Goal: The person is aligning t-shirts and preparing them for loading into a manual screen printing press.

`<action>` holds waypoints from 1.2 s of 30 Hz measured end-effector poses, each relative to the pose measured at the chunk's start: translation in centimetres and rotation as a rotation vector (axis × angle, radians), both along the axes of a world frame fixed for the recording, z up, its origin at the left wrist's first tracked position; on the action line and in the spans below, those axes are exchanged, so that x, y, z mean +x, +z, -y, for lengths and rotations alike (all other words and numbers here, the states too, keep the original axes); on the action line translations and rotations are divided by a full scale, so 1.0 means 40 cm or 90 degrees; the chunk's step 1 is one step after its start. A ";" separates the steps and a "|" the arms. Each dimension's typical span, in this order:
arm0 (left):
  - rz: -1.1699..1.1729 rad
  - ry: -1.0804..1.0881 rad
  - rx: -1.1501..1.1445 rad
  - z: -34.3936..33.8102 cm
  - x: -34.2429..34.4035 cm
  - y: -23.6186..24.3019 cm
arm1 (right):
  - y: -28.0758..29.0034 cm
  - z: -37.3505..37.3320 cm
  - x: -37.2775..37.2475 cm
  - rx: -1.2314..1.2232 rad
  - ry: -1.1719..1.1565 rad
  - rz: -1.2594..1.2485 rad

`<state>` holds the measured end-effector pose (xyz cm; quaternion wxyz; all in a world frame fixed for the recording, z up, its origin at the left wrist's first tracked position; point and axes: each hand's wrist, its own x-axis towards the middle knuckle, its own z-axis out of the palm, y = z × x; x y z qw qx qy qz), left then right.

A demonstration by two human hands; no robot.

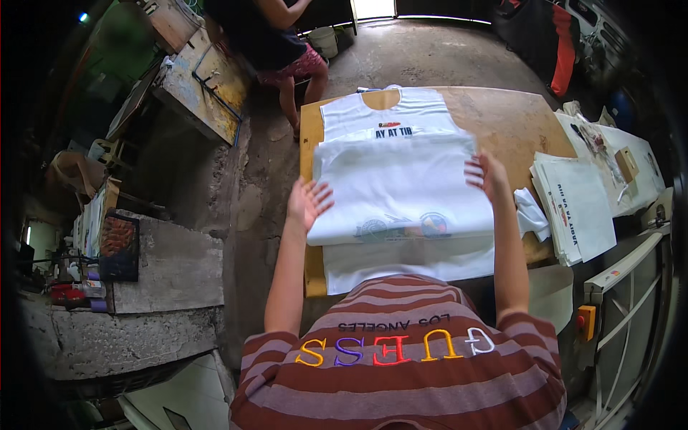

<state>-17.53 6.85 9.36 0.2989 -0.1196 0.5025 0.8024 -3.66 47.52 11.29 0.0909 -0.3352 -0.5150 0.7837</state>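
A white sleeveless shirt with a small print on its chest lies on a wooden board table, its neckline at the far edge. Over its middle lies a white layer, with round emblems showing faintly near its close edge; I cannot tell whether it is folded cloth or a separate sheet. Its far edge is blurred. At the layer's left side is my left hand, fingers spread, gripping nothing visible. My right hand is at the right side, its fingers apart and slightly blurred by motion.
The wooden table extends to the right, where a crumpled white cloth and a stack of printed white sheets lie. Beyond the far left corner stands another person. A grey machine frame is close on my right.
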 end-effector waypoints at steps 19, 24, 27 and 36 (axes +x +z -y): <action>0.106 0.112 0.018 0.109 -0.003 -0.270 | -0.199 0.049 0.071 -0.053 -0.136 0.048; -0.141 0.083 0.202 0.029 -0.217 0.112 | 0.128 -0.010 -0.081 0.078 -0.200 -0.093; -0.322 0.073 0.232 0.066 -0.249 0.317 | 0.357 0.032 -0.071 0.218 -0.157 -0.213; -0.384 0.067 0.229 0.080 -0.082 0.621 | 0.695 0.034 0.155 0.225 -0.149 -0.282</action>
